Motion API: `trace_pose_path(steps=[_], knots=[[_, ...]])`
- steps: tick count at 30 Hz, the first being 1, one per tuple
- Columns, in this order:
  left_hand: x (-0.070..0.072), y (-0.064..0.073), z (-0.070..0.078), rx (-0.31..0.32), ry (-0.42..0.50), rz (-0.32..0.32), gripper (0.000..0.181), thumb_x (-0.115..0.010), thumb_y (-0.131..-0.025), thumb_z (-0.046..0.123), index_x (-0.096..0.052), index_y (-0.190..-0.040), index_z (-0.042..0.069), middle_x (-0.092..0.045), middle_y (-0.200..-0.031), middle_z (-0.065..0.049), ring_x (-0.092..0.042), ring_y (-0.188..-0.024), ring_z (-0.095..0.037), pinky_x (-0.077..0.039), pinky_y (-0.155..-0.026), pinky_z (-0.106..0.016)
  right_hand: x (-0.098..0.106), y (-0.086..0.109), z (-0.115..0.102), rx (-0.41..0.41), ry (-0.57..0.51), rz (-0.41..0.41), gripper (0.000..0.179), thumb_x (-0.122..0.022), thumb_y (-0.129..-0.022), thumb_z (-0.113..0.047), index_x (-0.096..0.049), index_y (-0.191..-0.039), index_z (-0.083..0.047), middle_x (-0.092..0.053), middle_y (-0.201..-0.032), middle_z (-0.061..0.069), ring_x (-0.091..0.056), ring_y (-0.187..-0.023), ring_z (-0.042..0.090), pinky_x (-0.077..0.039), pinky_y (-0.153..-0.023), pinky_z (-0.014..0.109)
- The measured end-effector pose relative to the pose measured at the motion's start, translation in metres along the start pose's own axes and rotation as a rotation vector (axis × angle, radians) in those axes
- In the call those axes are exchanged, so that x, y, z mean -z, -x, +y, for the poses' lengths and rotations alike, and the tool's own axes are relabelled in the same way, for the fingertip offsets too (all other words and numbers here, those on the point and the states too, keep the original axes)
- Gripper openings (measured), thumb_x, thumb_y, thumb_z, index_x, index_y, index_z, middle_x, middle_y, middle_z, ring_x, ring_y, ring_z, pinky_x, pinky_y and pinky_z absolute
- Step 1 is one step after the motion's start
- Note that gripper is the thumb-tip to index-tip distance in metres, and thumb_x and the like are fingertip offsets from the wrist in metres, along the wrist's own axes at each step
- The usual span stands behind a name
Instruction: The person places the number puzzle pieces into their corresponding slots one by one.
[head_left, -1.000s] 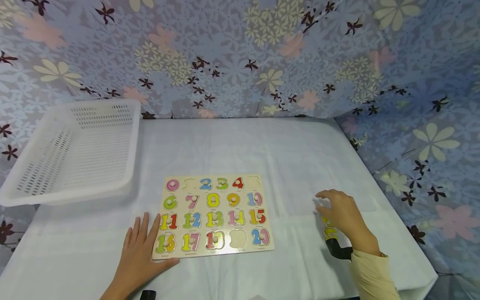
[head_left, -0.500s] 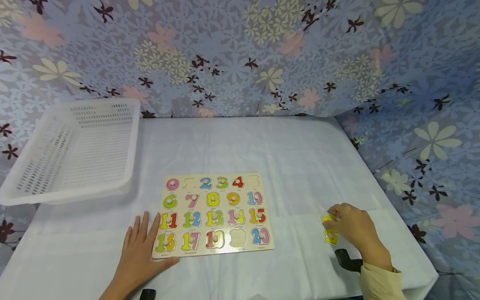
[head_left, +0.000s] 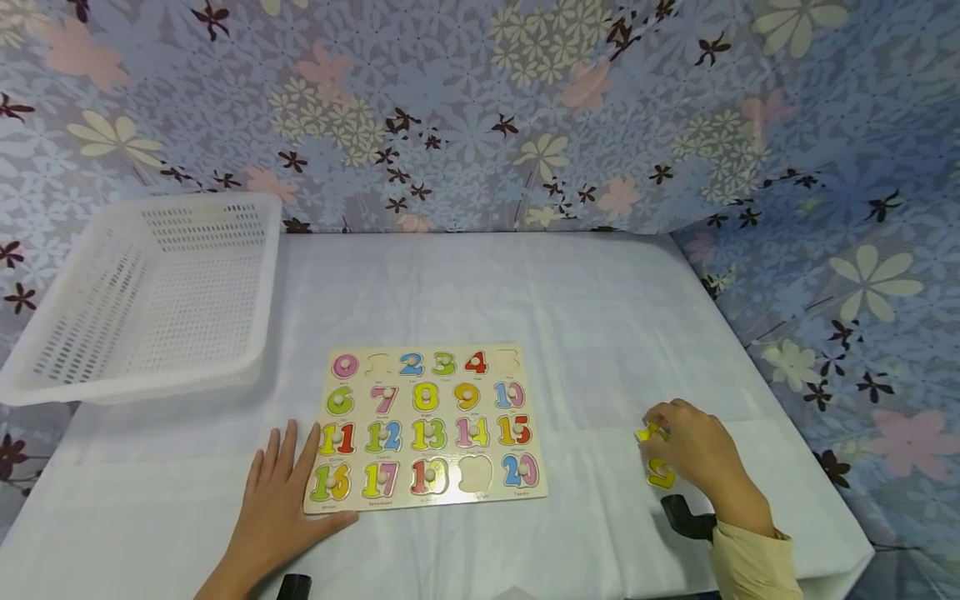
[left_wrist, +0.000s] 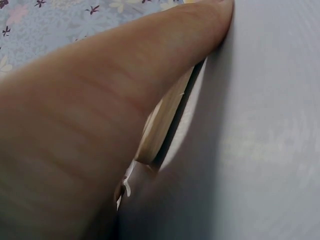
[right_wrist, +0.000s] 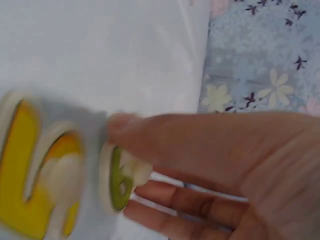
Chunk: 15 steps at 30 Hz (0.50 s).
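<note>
A wooden number puzzle board (head_left: 352, 497) lies on the white table. Several knobbed number pieces fill its slots, and three recesses are bare: after the 0, after the 4, and before the 20. Spread flat, my left hand (head_left: 273, 492) rests at the board's lower left corner, its thumb along the front edge in the left wrist view. To the right of the board, my right hand (head_left: 697, 446) pinches a knobbed number piece (right_wrist: 118, 182) with a green digit, tilted in the right wrist view. Beside it lies a yellow number 5 piece (head_left: 661, 474), knob up.
A white plastic basket (head_left: 258, 333) stands at the back left. Floral cloth (head_left: 465, 117) hangs behind the table and along its right side. Black camera mounts show at the left wrist (head_left: 294, 587) and right wrist (head_left: 686, 518).
My right hand has come back and down onto the loose pieces, then drawn the pinched one slightly left. The yellow 5 has come into view. My left hand stays put.
</note>
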<state>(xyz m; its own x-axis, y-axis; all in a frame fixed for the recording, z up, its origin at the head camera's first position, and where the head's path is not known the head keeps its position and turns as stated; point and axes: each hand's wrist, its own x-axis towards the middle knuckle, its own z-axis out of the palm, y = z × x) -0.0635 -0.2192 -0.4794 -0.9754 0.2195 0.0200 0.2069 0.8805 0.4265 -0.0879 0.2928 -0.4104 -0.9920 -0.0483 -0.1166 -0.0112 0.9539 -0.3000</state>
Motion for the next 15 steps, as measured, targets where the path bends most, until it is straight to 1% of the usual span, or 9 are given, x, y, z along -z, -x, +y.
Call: trace_pose_path(steps=[3,6,8,11,12,15], knots=[[0.001,0.0,-0.001,-0.002,-0.005,0.001,0.121,-0.072,-0.067,0.069,-0.015,-0.155,0.01,-0.008,-0.157,-0.026,0.004,-0.145,-0.04,0.014,-0.113,-0.048,0.0,-0.005,-0.019,0.077,-0.029,0.039,0.035,-0.08,-0.077,-0.015,-0.068,-0.107,-0.001,-0.062,-0.098,0.009,-0.063,-0.084,0.029,-0.052,-0.065,0.044],[0.001,0.0,-0.002,-0.003,-0.011,0.005,0.121,-0.072,-0.067,0.069,-0.015,-0.155,0.009,-0.008,-0.157,-0.026,0.004,-0.145,-0.04,0.013,-0.113,-0.048,-0.01,-0.011,-0.05,0.186,-0.086,0.065,0.038,-0.083,-0.074,-0.011,-0.068,-0.108,-0.003,-0.062,-0.098,0.004,-0.063,-0.085,0.023,-0.053,-0.068,0.039],[0.001,0.0,-0.003,-0.002,-0.014,0.005,0.121,-0.072,-0.067,0.069,-0.015,-0.155,0.009,-0.008,-0.158,-0.025,0.004,-0.145,-0.039,0.013,-0.113,-0.048,-0.021,-0.013,-0.075,0.265,-0.122,0.054,0.041,-0.084,-0.072,-0.011,-0.068,-0.11,-0.005,-0.062,-0.097,-0.001,-0.062,-0.085,0.018,-0.052,-0.072,0.037],[0.0,0.0,-0.002,0.001,-0.014,0.002,0.121,-0.072,-0.067,0.07,-0.017,-0.155,0.008,-0.007,-0.158,-0.025,0.004,-0.145,-0.039,0.013,-0.113,-0.048,-0.039,-0.013,-0.109,0.38,-0.172,0.004,0.046,-0.086,-0.071,-0.014,-0.066,-0.112,-0.009,-0.062,-0.097,-0.007,-0.059,-0.086,0.01,-0.05,-0.081,0.035],[0.0,0.0,-0.002,0.001,-0.011,0.005,0.121,-0.072,-0.067,0.07,-0.017,-0.155,0.008,-0.008,-0.158,-0.025,0.004,-0.145,-0.04,0.013,-0.113,-0.049,-0.044,-0.012,-0.118,0.417,-0.179,-0.009,0.046,-0.087,-0.071,-0.015,-0.066,-0.112,-0.009,-0.062,-0.097,-0.008,-0.058,-0.086,0.009,-0.049,-0.083,0.036],[0.0,0.0,-0.001,0.005,-0.007,0.004,0.12,-0.072,-0.066,0.069,-0.018,-0.155,0.008,-0.008,-0.158,-0.025,0.003,-0.145,-0.04,0.012,-0.113,-0.049,-0.057,-0.009,-0.139,0.514,-0.15,-0.033,0.044,-0.086,-0.072,-0.02,-0.065,-0.11,-0.012,-0.062,-0.103,-0.008,-0.056,-0.096,0.011,-0.045,-0.093,0.036]])
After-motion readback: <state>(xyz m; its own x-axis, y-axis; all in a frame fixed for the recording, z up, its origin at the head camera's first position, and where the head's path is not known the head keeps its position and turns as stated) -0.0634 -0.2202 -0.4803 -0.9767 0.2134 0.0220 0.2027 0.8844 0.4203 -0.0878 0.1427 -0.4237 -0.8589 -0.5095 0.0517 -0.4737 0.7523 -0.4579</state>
